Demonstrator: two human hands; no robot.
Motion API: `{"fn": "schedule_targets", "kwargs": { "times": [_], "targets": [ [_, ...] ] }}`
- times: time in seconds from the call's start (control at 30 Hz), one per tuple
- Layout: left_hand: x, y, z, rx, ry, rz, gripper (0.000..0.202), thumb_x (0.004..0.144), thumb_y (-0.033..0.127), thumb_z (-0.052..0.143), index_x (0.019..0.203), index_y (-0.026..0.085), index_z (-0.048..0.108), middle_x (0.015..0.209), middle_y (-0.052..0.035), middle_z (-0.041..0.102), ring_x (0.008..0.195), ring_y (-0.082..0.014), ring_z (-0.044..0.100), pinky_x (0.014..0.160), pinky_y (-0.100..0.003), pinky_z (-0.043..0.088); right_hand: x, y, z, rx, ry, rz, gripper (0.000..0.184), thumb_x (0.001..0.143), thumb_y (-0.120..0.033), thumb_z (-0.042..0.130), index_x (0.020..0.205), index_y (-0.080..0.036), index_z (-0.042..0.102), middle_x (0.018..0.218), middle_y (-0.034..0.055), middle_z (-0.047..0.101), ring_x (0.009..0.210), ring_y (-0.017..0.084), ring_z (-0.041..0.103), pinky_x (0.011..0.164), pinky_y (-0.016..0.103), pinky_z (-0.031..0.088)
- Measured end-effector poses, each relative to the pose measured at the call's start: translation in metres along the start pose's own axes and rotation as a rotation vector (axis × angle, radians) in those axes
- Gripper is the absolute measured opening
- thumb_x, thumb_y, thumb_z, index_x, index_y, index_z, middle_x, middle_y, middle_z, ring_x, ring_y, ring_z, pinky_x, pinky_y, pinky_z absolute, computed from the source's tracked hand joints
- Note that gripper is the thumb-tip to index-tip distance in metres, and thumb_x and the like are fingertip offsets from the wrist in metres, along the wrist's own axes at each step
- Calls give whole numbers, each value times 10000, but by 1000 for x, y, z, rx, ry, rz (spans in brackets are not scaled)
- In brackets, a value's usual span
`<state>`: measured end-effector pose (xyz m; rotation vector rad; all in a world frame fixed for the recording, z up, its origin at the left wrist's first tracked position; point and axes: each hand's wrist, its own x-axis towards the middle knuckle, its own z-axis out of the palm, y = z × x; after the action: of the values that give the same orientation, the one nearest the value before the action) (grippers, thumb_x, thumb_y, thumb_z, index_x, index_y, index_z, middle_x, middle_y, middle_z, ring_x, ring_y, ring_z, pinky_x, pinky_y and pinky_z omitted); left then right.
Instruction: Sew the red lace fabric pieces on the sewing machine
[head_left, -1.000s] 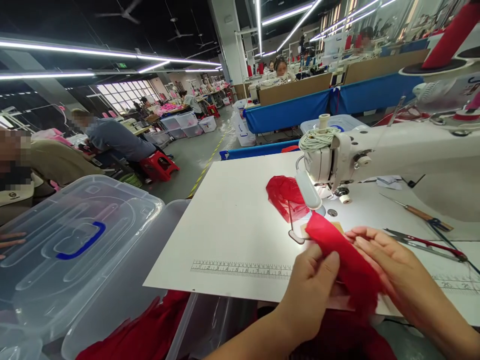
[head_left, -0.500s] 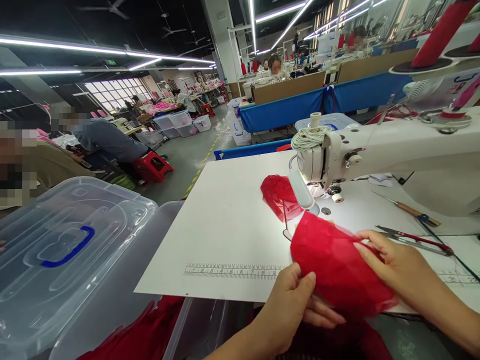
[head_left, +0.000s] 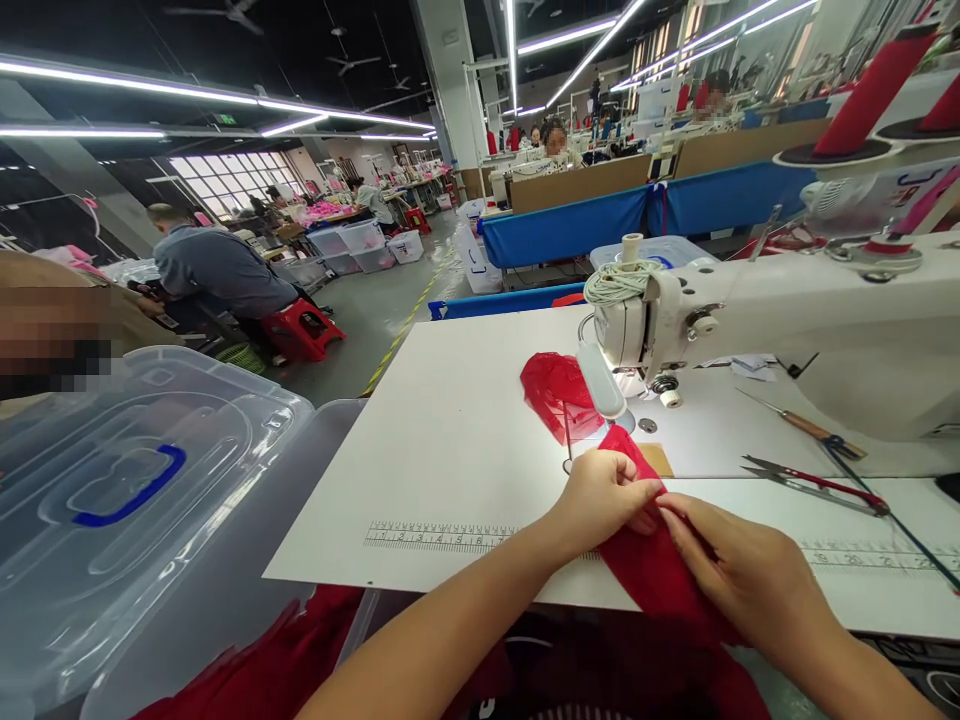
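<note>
Cloth [head_left: 643, 575] pinched on near side of sewing machine [head_left: 787, 295]

Left hand [head_left: 600, 500]: thumb and fingers clamped on the red cloth. Right hand [head_left: 742, 560]: thumb and fingers also clamped on it, tips close beside the left's. Cloth slants from just before the machine's needle end, down past the near edge of the white table [head_left: 420, 430]. Sheer red piece [head_left: 551, 385] lies left of the needle end. Snips [head_left: 817, 487] and wooden-handled awl [head_left: 814, 430]: before the machine's arm. Lidded clear box [head_left: 225, 400]: well left of the machine.

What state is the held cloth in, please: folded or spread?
Not spread flat: the left hand and right hand pinch the cloth up; whether it's folded, I cannot tell.
</note>
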<state>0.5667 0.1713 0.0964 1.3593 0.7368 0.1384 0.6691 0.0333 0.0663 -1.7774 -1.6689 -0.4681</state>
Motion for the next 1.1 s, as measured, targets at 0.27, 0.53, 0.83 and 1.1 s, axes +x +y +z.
{"fn": "schedule_targets", "kwargs": {
  "times": [0.27,0.53,0.83,1.1],
  "targets": [
    [-8,4,-2,-80,-30,-46,326,919,193,655,636,165,496,547,11,625,517,-117,638,561,-220,530,8,15,-5,303,-191,524,649,880,-842,415,925,-247,670,674,38,702,518,215,653,469,319,506],
    [-4,-4,-7,-96,-61,21,317,833,332,739,687,169,510,562,8,627,503,-118,628,508,-204,515,18,26,0,364,-359,592,382,826,-529,468,1032,-249,625,735,44,722,582,234,662,521,332,480],
    [-3,-12,-7,42,100,120,283,730,38,624,669,192,394,525,101,432,478,-40,409,462,-134,307,14,27,-2,137,-418,575,426,865,-479,390,1142,-262,629,760,47,738,674,280,708,547,340,483],
    [-9,-11,-5,118,-81,180,241,741,76,436,879,178,605,738,33,568,538,-105,602,530,-215,490,6,43,5,-251,-118,272,348,948,-251,341,1007,-216,682,952,115,733,715,265,683,527,367,481]
  ]
}}
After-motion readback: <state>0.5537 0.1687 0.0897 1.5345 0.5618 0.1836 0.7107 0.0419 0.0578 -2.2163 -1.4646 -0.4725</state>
